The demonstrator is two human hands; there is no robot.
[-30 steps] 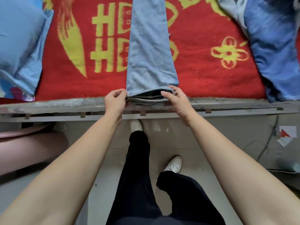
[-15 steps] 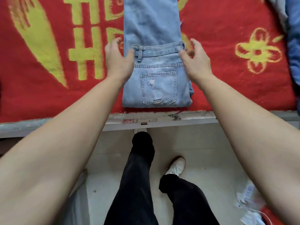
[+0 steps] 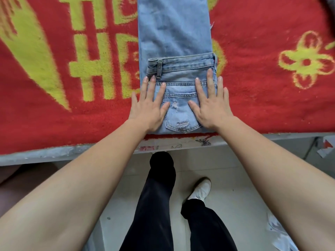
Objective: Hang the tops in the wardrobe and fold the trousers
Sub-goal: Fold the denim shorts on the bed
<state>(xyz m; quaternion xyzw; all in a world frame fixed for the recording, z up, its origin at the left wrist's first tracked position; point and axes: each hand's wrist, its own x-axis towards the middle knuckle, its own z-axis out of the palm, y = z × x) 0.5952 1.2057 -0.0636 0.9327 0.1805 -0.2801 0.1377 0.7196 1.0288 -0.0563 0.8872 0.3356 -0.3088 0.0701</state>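
Note:
Light blue jeans [image 3: 174,33] lie lengthwise on a red blanket [image 3: 262,105] with yellow characters. The waist end is folded over onto the legs, so the waistband and a torn back pocket [image 3: 180,113] face up near the bed's front edge. My left hand [image 3: 148,104] lies flat with spread fingers on the left side of the folded part. On the right side my right hand [image 3: 210,104] presses flat the same way. Neither hand grips the cloth.
The bed's grey front edge [image 3: 54,154] runs across below the blanket. My black trouser legs and white shoes stand on a pale tiled floor [image 3: 235,205]. Scraps of paper or plastic [image 3: 279,232] lie on the floor at the right.
The waist end was lifted from the bed's edge and folded over onto the legs. Both hands let go of the waistband and now press flat on the fold.

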